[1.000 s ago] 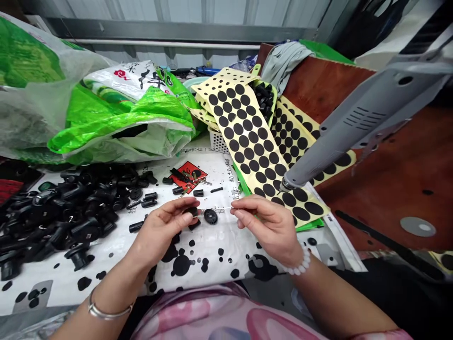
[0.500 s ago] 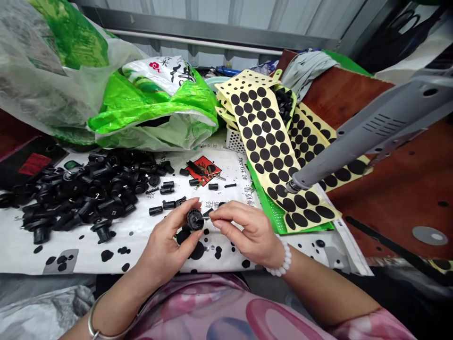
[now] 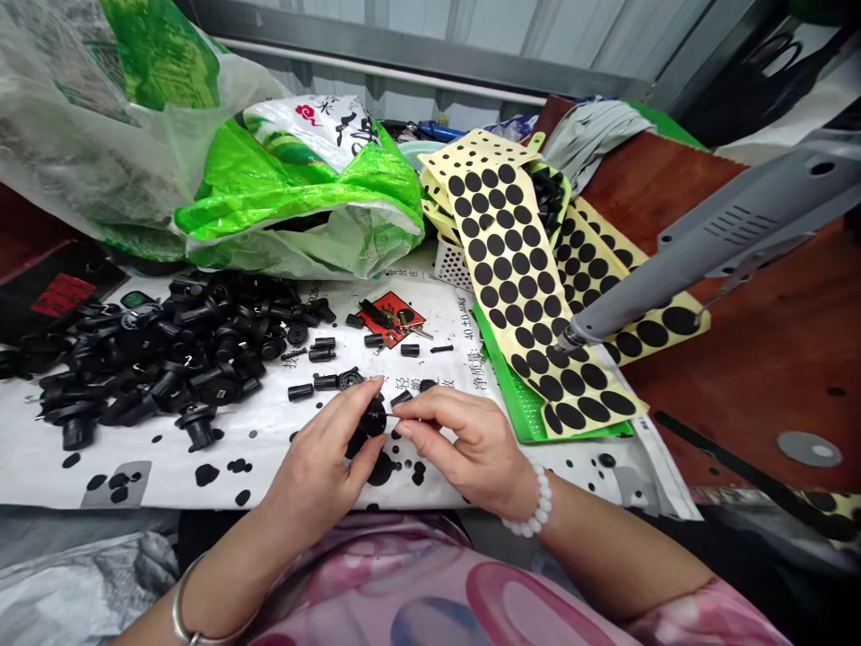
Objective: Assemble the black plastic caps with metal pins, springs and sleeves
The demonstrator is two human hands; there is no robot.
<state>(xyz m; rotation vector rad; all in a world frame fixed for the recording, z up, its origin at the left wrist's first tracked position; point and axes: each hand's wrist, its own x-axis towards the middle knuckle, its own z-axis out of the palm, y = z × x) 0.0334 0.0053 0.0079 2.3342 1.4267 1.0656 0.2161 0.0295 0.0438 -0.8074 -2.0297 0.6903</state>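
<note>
Pin has neared disc, long axis pointing left.

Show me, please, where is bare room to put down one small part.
Mostly bare, apart from black spots: the white sheet between the black pile and the left hand. A narrower patch lies between the small loose parts and the green tray. Crowded: under the pile and under the dotted sheets.
</note>
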